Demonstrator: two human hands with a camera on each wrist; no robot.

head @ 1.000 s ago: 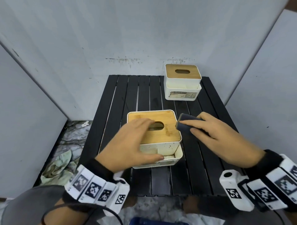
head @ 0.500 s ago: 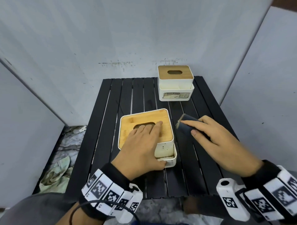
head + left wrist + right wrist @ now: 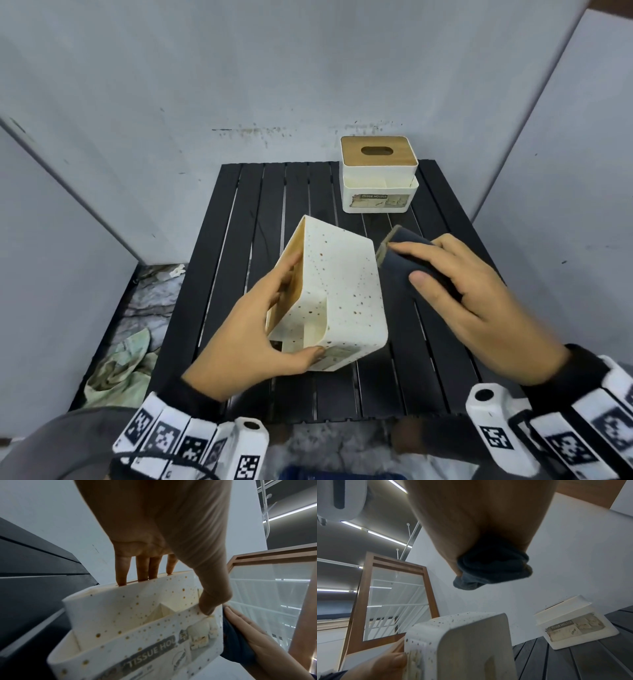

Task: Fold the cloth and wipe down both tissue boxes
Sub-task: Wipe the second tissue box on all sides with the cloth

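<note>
My left hand (image 3: 260,329) grips the near tissue box (image 3: 339,291), a white one flecked with brown spots, and holds it tipped onto its left side. Its wooden lid (image 3: 294,260) faces left; the fingers lie on the lid and the thumb hooks the front pocket (image 3: 207,609). My right hand (image 3: 455,294) holds the folded dark cloth (image 3: 404,253) just right of the box's upturned side; whether the cloth touches it is unclear. The second tissue box (image 3: 378,174), white with a wooden lid, stands upright at the table's far right.
The black slatted table (image 3: 246,219) is hemmed in by grey wall panels on three sides. A crumpled pale green rag (image 3: 116,370) lies on the floor to the left. Bare slats lie left of the held box and along the near edge.
The near box stood flat under my left hand; now it is tipped onto its left side with a spotted white wall up. My right hand with the cloth has stayed just right of it.
</note>
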